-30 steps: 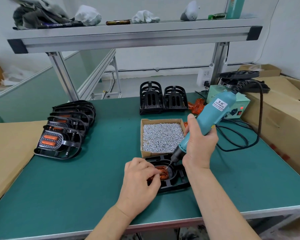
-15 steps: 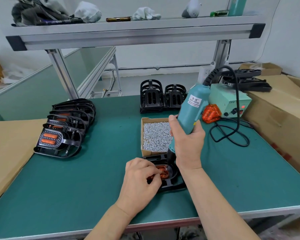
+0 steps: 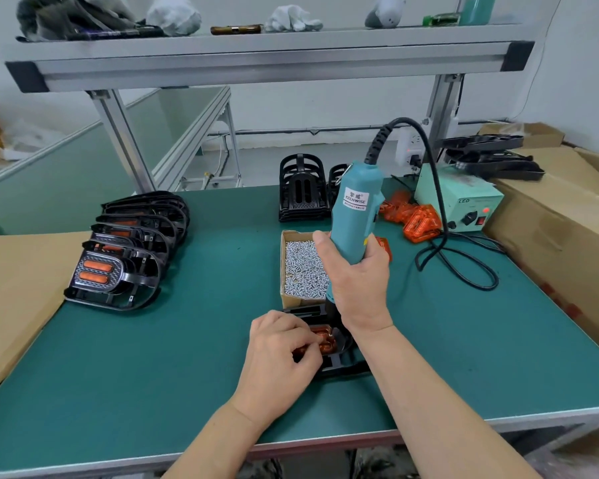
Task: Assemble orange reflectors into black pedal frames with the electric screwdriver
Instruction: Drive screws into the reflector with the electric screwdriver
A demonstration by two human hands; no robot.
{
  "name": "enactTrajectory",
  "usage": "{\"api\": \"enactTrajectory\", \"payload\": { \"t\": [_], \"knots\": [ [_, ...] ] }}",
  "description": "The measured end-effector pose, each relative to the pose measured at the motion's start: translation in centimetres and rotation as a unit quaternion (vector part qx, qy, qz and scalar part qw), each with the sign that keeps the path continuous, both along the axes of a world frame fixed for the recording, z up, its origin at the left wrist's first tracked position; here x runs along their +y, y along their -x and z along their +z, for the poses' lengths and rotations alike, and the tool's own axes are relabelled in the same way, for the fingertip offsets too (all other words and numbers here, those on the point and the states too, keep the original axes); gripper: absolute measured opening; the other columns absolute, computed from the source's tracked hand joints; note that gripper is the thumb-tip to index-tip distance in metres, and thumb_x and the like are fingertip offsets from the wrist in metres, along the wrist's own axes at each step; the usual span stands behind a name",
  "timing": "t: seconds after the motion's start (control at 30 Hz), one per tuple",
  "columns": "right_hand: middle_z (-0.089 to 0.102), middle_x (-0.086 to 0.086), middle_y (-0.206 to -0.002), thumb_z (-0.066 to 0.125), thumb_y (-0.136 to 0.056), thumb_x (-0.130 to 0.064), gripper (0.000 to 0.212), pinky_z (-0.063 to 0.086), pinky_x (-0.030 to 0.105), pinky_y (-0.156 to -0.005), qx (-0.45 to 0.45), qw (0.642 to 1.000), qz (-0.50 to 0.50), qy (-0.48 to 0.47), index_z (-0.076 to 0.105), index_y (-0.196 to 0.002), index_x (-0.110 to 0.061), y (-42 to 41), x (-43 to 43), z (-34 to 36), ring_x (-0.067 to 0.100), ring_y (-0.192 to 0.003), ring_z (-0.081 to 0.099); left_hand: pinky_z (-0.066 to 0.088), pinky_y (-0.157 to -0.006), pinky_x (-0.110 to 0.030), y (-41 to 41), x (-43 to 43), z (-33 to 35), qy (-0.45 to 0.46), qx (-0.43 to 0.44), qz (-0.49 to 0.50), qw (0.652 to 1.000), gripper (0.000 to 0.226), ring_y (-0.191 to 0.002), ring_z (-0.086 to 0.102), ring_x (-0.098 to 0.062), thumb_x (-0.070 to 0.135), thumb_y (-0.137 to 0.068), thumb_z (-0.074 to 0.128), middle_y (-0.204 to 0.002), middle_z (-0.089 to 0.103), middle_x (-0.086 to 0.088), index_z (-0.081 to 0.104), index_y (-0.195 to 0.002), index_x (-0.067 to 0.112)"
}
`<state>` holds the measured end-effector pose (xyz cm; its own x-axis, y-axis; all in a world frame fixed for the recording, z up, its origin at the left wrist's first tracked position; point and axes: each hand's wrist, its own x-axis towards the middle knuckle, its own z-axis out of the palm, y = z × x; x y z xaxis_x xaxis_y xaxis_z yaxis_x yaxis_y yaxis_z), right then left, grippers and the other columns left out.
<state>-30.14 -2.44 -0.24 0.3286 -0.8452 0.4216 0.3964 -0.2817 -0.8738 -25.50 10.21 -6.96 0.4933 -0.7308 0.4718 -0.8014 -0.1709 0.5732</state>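
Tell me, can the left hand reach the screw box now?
Probably yes, after releasing the reflector: the screw box sits just beyond the left hand, left side uncovered; the right hand and screwdriver crowd only its right side.

I have a black pedal frame point(image 3: 339, 367) lying flat near the front edge of the bench point(image 3: 153, 392), an orange reflector point(image 3: 325, 341) seated in it. The teal electric screwdriver point(image 3: 355, 216) stands upright over it, nose down. Finished frames point(image 3: 128, 250) overlap in a row by the left edge; empty frames point(image 3: 301, 191) stand at the back edge, loose reflectors point(image 3: 419, 223) toward the back right corner
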Motion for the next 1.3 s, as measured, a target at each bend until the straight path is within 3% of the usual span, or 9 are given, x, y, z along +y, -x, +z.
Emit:
{"api": "enactTrajectory", "payload": {
  "t": [0.2, 0.33, 0.53, 0.73, 0.87, 1.07, 1.17, 1.3],
  "knots": [
    [0.052, -0.007, -0.061, 0.077, -0.078, -0.032, 0.027, 0.042, 0.022, -0.052, -0.009, 0.999, -0.005, -0.043, 0.058, -0.078, -0.014, 0.6, -0.6, -0.2, 0.01, -0.054, 0.046, 0.037, -0.085, -0.03, 0.2, -0.1, -0.1, 0.0, 0.007, -0.005, 1.0, 0.013, -0.084, 0.056, -0.011, 0.018, -0.074, 0.067, -0.079, 0.067, 0.016, 0.078, -0.073, 0.025],
    [0.054, -0.002, -0.066, 0.077, -0.075, -0.039, 0.043, 0.044, 0.025, -0.057, -0.009, 0.999, 0.035, -0.039, 0.06, -0.086, -0.001, 0.9, -0.2, 0.1, 0.013, -0.06, 0.048, 0.037, -0.086, -0.031, 0.1, 0.1, -0.2, -0.002, 0.009, -0.004, 1.0, 0.013, -0.086, 0.055, -0.01, 0.018, -0.074, 0.068, -0.08, 0.066, 0.016, 0.078, -0.074, 0.026],
    [0.058, -0.002, -0.066, 0.079, -0.081, -0.029, 0.018, 0.047, 0.024, -0.06, -0.062, 0.997, 0.038, -0.036, 0.066, -0.084, -0.018, 2.1, -1.5, 1.9, 0.013, -0.059, 0.051, 0.047, -0.086, -0.045, 0.0, 0.2, 0.1, -0.005, 0.024, -0.015, 1.0, 0.015, -0.088, 0.057, -0.012, 0.018, -0.077, 0.066, -0.082, 0.067, 0.016, 0.08, -0.078, 0.025],
    [0.06, -0.008, -0.066, 0.074, -0.089, -0.038, 0.03, 0.048, 0.019, -0.056, -0.127, 0.965, -0.048, -0.226, 0.06, -0.101, -0.014, 3.2, -4.5, 0.6, 0.006, -0.058, 0.054, 0.05, -0.086, -0.04, 0.2, 0.4, 0.0, 0.011, 0.019, -0.046, 0.999, 0.016, -0.092, 0.056, -0.011, 0.017, -0.084, 0.067, -0.086, 0.067, 0.014, 0.081, -0.089, 0.023],
    [0.06, -0.007, -0.065, 0.065, -0.097, -0.041, 0.024, 0.05, 0.019, -0.056, -0.17, 0.925, -0.033, -0.338, 0.059, -0.096, -0.018, 3.9, -6.6, -1.0, 0.005, -0.057, 0.058, 0.05, -0.086, -0.037, 0.1, 0.5, 0.0, 0.016, 0.009, -0.056, 0.998, 0.016, -0.093, 0.057, -0.009, 0.017, -0.086, 0.067, -0.088, 0.067, 0.015, 0.081, -0.092, 0.023],
    [0.065, -0.004, -0.066, 0.066, -0.098, -0.026, 0.015, 0.055, 0.023, -0.067, -0.173, 0.922, -0.016, -0.345, 0.058, -0.105, -0.015, 4.1, -7.6, -2.7, 0.007, -0.063, 0.064, 0.043, -0.09, -0.038, -1.1, -0.7, 1.6, 0.049, -0.019, -0.005, 0.999, 0.014, -0.092, 0.058, -0.01, 0.03, -0.089, 0.065, -0.089, 0.069, 0.018, 0.079, -0.086, 0.028],
    [0.064, -0.004, -0.064, 0.068, -0.097, -0.023, 0.017, 0.054, 0.022, -0.063, -0.178, 0.919, -0.001, -0.352, 0.057, -0.105, -0.014, 4.1, -7.6, -3.0, 0.007, -0.061, 0.062, 0.041, -0.091, -0.041, -3.8, -3.3, 3.8, -0.058, -0.028, 0.025, 0.998, 0.01, -0.097, 0.055, -0.018, 0.022, -0.089, 0.07, -0.093, 0.072, 0.011, 0.079, -0.09, 0.025],
    [0.061, -0.004, -0.062, 0.07, -0.095, -0.021, 0.018, 0.052, 0.021, -0.055, -0.186, 0.912, 0.009, -0.365, 0.056, -0.102, -0.013, 4.2, -7.7, -3.1, 0.007, -0.056, 0.059, 0.039, -0.097, -0.036, -6.2, -7.0, 5.9, -0.217, -0.059, 0.018, 0.974, 0.016, -0.109, 0.053, -0.017, 0.027, -0.092, 0.063, -0.103, 0.073, 0.011, 0.077, -0.099, 0.031]
  ]
}}
